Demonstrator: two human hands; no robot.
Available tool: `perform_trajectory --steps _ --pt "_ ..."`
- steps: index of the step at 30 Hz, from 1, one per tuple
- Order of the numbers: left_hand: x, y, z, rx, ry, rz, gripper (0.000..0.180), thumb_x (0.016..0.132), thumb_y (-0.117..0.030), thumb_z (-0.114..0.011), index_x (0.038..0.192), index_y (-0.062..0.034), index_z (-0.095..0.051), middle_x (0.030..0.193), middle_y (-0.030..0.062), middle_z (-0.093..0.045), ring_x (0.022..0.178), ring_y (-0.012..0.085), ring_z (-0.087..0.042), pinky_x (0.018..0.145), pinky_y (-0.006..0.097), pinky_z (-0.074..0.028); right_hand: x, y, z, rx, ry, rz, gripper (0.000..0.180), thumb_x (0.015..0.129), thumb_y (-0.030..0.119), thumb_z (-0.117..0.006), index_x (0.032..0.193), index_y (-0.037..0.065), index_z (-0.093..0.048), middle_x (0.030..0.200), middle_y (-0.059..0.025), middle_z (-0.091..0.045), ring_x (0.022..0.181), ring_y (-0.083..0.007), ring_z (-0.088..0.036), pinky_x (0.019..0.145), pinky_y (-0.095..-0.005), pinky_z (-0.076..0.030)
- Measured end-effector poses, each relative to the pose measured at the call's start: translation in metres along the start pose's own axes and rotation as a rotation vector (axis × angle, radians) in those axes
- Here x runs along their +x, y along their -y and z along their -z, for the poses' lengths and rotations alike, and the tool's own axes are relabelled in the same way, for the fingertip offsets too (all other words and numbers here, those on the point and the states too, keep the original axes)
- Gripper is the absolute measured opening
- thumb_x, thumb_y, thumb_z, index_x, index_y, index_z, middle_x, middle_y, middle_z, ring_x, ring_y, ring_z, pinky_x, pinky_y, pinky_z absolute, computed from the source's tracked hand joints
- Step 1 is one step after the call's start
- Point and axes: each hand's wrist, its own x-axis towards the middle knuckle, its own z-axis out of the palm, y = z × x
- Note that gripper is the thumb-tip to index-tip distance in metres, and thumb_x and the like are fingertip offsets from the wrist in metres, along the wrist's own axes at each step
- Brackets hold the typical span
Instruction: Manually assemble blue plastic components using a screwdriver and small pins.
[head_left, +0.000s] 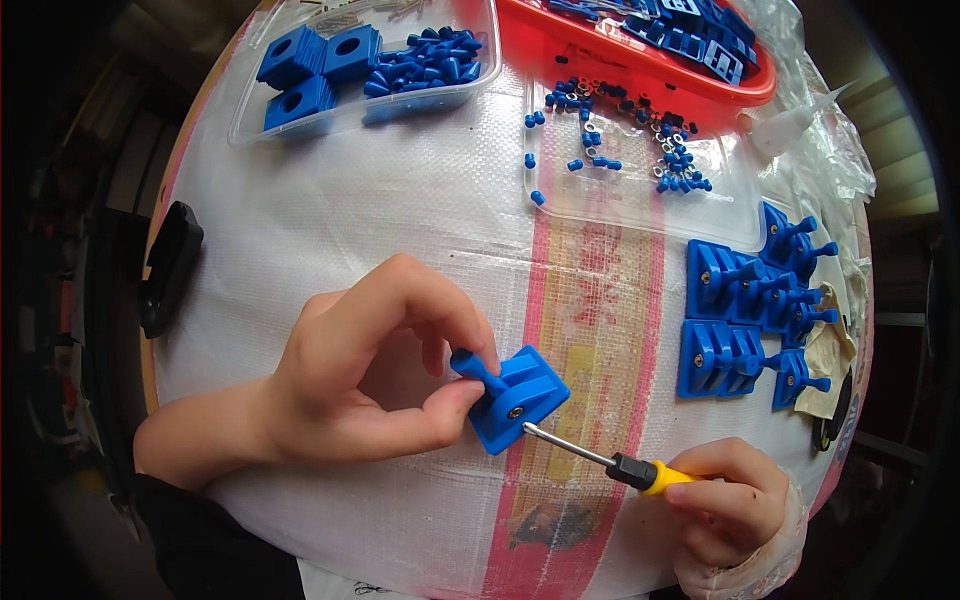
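Between thumb and fingers, my left hand [370,370] pinches the knobbed lever of a blue plastic bracket [535,390], a square base with upright ribs. A screw head shows on the bracket's near side. My right hand [735,510] is closed around the yellow handle of a screwdriver [640,470] with a black collar and a metal shaft. The screwdriver's tip is at the bracket's lower edge, just below the screw; whether it touches cannot be made out.
Similar blue brackets [705,365] with levers stand grouped at the right. A clear tray [245,125] at the back left holds blue square plates and knobs. Small blue caps and washers lie on a clear lid [700,225]. Behind is a red basin [650,70]. A black object [172,270] lies left.
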Motion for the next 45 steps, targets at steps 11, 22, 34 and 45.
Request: perform_trajectory --steps 11,22,34,45 --pt "0.001 0.001 0.000 0.006 0.027 -0.032 0.032 0.071 0.011 -0.057 0.096 -0.0016 -0.041 0.087 0.0151 -0.056 0.076 0.0141 -0.057 0.068 0.024 -0.048 0.000 -0.001 -0.001 -0.025 -0.015 -0.006 0.034 0.067 -0.001 -0.067 0.101 0.001 -0.063 0.088 -0.0146 -0.060 0.065 -0.0223 -0.062 0.056 -0.0266 -0.050" --pt "0.006 0.008 -0.007 0.105 -0.001 -0.160 0.038 0.068 0.005 -0.069 0.096 -0.0047 -0.045 0.097 0.0188 -0.060 0.087 0.0230 -0.060 0.073 0.030 -0.049 -0.001 0.002 -0.002 -0.189 0.031 0.085 0.031 0.071 -0.002 -0.062 0.102 0.001 -0.064 0.090 -0.0170 -0.059 0.067 -0.0223 -0.061 0.057 -0.0251 -0.049" --pt "0.010 0.000 -0.008 0.242 0.035 -0.113 0.026 0.065 -0.010 -0.077 0.087 -0.0019 -0.066 0.096 0.0134 -0.066 0.086 0.0242 -0.064 0.075 0.031 -0.048 0.001 -0.003 -0.006 -0.321 0.069 0.074 0.039 0.068 0.004 -0.060 0.107 0.001 -0.062 0.091 -0.0155 -0.056 0.066 -0.0207 -0.057 0.053 -0.0252 -0.047" --pt "0.015 -0.003 -0.007 0.193 0.033 -0.042 0.024 0.061 -0.011 -0.080 0.080 -0.0024 -0.067 0.084 0.0110 -0.067 0.082 0.0219 -0.065 0.076 0.031 -0.049 0.011 -0.003 -0.016 -0.076 -0.121 -0.066 0.021 0.069 -0.002 -0.071 0.089 -0.002 -0.065 0.074 -0.0108 -0.057 0.062 -0.0170 -0.058 0.049 -0.0247 -0.045"
